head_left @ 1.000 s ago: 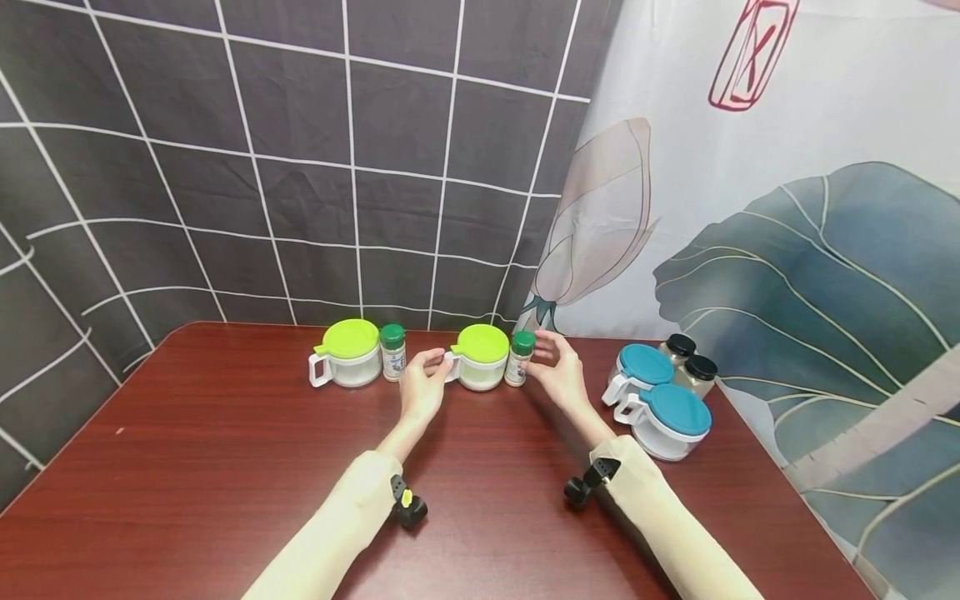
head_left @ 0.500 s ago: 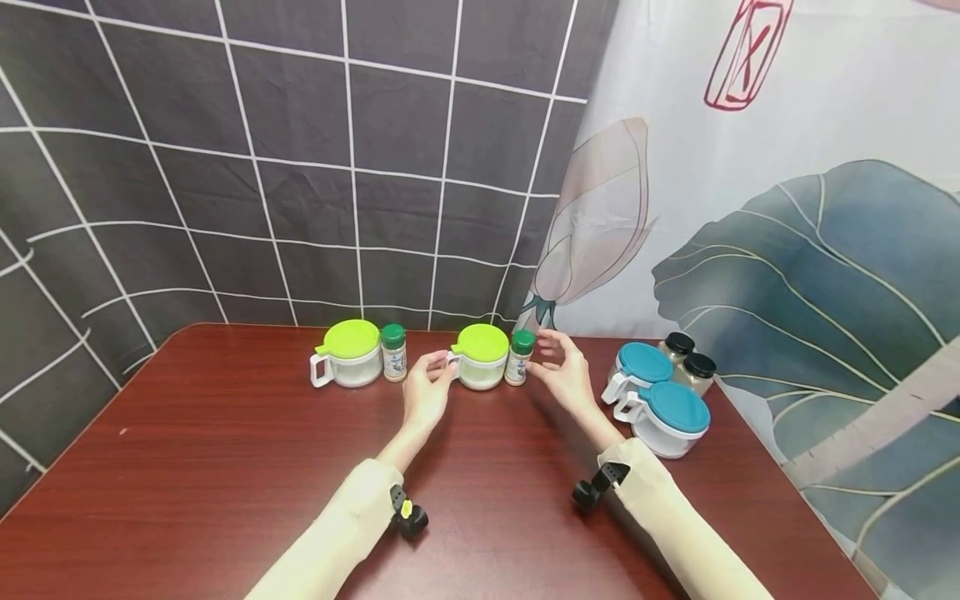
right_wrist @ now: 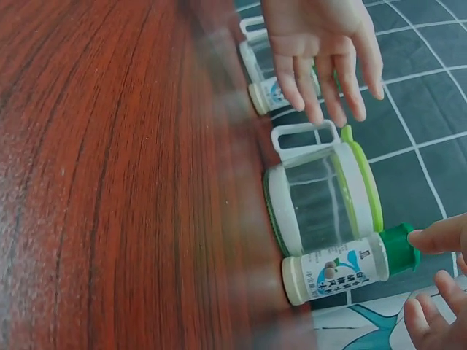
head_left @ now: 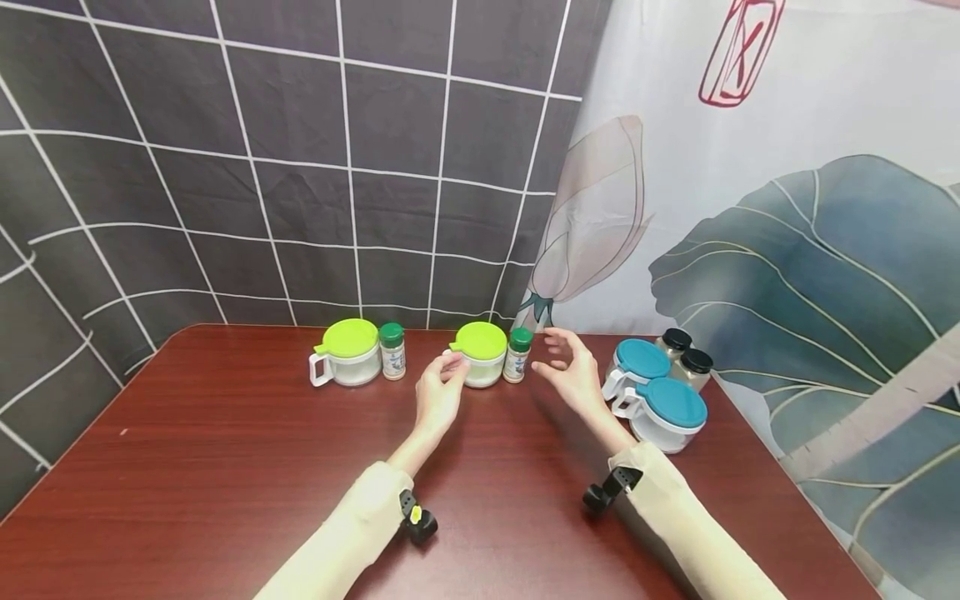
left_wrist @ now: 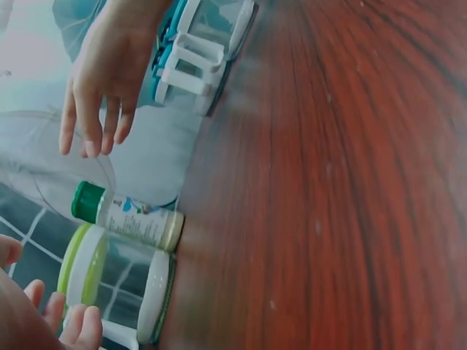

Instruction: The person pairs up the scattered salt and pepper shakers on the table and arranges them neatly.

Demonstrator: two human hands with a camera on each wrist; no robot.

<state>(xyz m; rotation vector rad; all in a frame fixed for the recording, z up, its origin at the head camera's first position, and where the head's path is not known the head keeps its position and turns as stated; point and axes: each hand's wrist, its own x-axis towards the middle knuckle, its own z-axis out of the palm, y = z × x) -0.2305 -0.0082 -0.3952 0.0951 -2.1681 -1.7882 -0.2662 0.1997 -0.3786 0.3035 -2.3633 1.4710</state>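
Note:
A clear glass seasoning jar with a lime-green lid [head_left: 481, 341] and white handle stands near the table's back edge. Touching or very near its right side is a green-capped spice shaker [head_left: 517, 357] with a printed label. My left hand [head_left: 441, 393] hovers in front of the jar's handle with loosely extended fingers; the right wrist view shows a gap between those fingers and the handle [right_wrist: 303, 138]. To the right of the shaker, my right hand [head_left: 577, 377] is held with spread, slightly bent fingers and nothing in them. In the left wrist view, this right hand [left_wrist: 109, 76] is apart from the shaker.
Further left stand a second lime-lidded jar [head_left: 350, 354] and another green-capped shaker [head_left: 393, 353]. On the right are two blue-lidded jars [head_left: 670, 417] with white handles, and two black-capped bottles [head_left: 693, 369] behind them. A tiled-pattern cloth [head_left: 292, 183] hangs behind the table [head_left: 225, 467].
My left hand has come off the jar's handle and shifted slightly right. My right hand has drawn away from the shaker to the right. The jar and shaker stay in place.

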